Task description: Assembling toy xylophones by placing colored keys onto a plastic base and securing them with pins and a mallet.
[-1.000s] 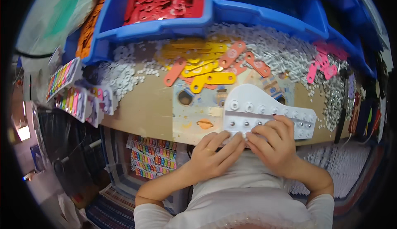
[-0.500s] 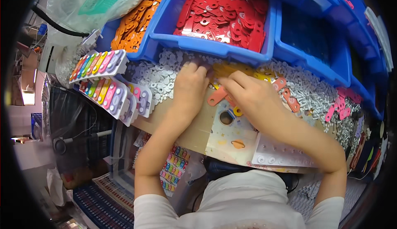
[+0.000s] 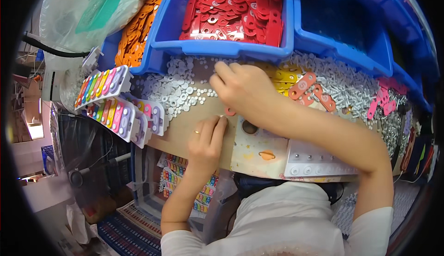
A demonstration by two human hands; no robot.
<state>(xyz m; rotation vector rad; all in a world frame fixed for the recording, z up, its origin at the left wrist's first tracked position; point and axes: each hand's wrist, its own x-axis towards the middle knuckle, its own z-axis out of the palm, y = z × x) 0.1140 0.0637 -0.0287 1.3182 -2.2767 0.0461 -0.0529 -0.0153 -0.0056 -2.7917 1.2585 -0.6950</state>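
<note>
My left hand (image 3: 206, 140) rests low on the brown tabletop (image 3: 185, 133), its fingers drawn together. A tiny pale piece shows at its fingertips, too small to name. My right hand (image 3: 243, 89) reaches across at the edge of a spread of small white washers (image 3: 175, 92), fingers bent and pinched; what they hold, if anything, is hidden. Beneath it peeks the end of a salmon-coloured metal bar (image 3: 229, 111). To its right lie yellow metal bars (image 3: 284, 77) and more salmon bars (image 3: 303, 86). A white plastic base with pegs (image 3: 319, 159) sits below my right forearm.
Blue bins with red bars (image 3: 231, 11) and orange bars (image 3: 134, 38) line the back. Silver screws (image 3: 342, 78) are heaped at right, beside pink bars (image 3: 381, 101). Assembled toy xylophones (image 3: 104, 87) stack at left. A patterned sheet with a round hole (image 3: 252, 149) lies in front.
My left hand has pulled back toward me, away from the washers. My right hand has shifted left and slightly farther away, uncovering more of the yellow bars. The view has shifted a little.
</note>
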